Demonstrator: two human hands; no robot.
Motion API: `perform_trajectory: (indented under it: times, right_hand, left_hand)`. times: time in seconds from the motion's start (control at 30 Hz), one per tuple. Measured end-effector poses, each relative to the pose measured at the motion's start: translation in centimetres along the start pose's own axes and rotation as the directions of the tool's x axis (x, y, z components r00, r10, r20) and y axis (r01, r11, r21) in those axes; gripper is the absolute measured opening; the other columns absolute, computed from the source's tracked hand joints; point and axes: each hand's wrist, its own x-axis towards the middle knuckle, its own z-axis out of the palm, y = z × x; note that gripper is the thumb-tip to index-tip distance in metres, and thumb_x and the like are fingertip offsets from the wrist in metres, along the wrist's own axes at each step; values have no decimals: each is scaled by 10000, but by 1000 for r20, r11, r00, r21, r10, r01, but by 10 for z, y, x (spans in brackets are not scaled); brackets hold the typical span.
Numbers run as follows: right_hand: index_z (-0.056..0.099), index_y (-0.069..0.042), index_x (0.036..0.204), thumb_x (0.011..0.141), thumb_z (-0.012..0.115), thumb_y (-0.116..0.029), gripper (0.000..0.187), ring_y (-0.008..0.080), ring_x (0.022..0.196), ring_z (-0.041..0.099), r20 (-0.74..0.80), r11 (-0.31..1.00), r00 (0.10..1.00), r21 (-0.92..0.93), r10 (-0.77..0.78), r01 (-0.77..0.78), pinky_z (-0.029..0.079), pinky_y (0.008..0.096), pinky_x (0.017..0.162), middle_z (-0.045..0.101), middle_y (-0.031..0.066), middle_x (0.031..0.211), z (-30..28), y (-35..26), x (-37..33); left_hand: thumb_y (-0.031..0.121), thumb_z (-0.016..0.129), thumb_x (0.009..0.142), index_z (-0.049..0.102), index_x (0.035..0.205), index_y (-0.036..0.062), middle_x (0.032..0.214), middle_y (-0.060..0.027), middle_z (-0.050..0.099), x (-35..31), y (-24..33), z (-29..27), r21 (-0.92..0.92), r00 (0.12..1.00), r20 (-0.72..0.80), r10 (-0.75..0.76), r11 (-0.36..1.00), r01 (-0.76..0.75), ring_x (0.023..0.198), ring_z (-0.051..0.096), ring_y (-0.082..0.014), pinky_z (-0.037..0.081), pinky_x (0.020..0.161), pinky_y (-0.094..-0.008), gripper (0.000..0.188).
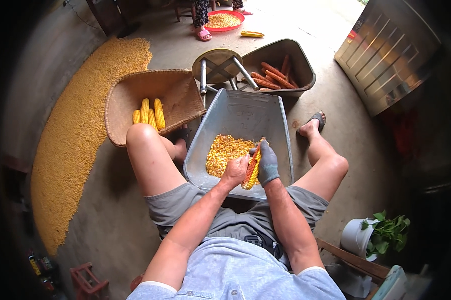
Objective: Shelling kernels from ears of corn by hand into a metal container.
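Part-stripped corn cob, reddish on one side and yellow on the other (pixel 254 167), held over a smooth grey trough with sloping walls (pixel 245 117)

The right hand, in a grey glove (pixel 268 162), is closed around the cob's upper part. The bare left hand (pixel 235 171) is curled narrowly against its left side; whether the fingers wrap it, I cannot tell. Below, loose yellow and orange kernels (pixel 225 152) lie in the trough, between the seated person's knees. Left of it, a tan woven basket (pixel 125 95) contains plump yellow cobs (pixel 159 114). Beyond, a round-seated stool with metal legs (pixel 216 65) stands beside a dark, deep tub (pixel 304 67) of bare reddish cobs (pixel 275 77). A broad golden heap of kernels (pixel 80 130) covers the floor at far left
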Motion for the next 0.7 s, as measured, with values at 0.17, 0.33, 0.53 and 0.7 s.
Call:
perform_trajectory:
  times: [0.17, 0.33, 0.53, 0.7]
  right_hand:
    - [555, -38, 1012, 973, 459, -398, 375, 172, 728, 597, 71, 999, 997, -42, 4, -1, 507, 306, 673, 632, 84, 838, -2, 6, 5]
    - [570, -12, 1078, 961, 496, -411, 422, 123, 766, 569, 240, 949, 961, -244, -139, 199, 485, 286, 700, 596, 35, 888, -7, 23, 0]
    - [531, 0, 1032, 900, 587, -245, 284, 101, 579, 535, 224, 862, 973, -502, 45, 76, 459, 251, 516, 552, 23, 712, 2, 5, -60]
    - [535, 10, 1083, 883, 595, -249, 332, 131, 594, 579, 222, 587, 939, -736, -261, 337, 474, 286, 548, 604, 100, 745, -20, 23, -56]
  left_hand:
    - [403, 461, 980, 637, 929, 1, 808, -13, 615, 3, 7, -5, 58, 974, 152, -170, 985, 163, 733, 530, -75, 446, 671, -249, 442]
    - [377, 480, 974, 627, 945, 16, 791, 2, 610, 13, 0, -3, -231, 997, 2, -82, 970, 80, 713, 543, -61, 452, 643, -236, 391]
    - [398, 520, 947, 626, 928, 32, 787, -7, 608, 19, -6, -16, -130, 985, -75, -154, 981, 144, 697, 546, -73, 444, 634, -225, 382]
    - [549, 560, 869, 641, 845, -27, 728, -122, 644, 22, -8, -8, -70, 985, -153, -77, 995, 67, 689, 601, -174, 478, 649, -333, 582]
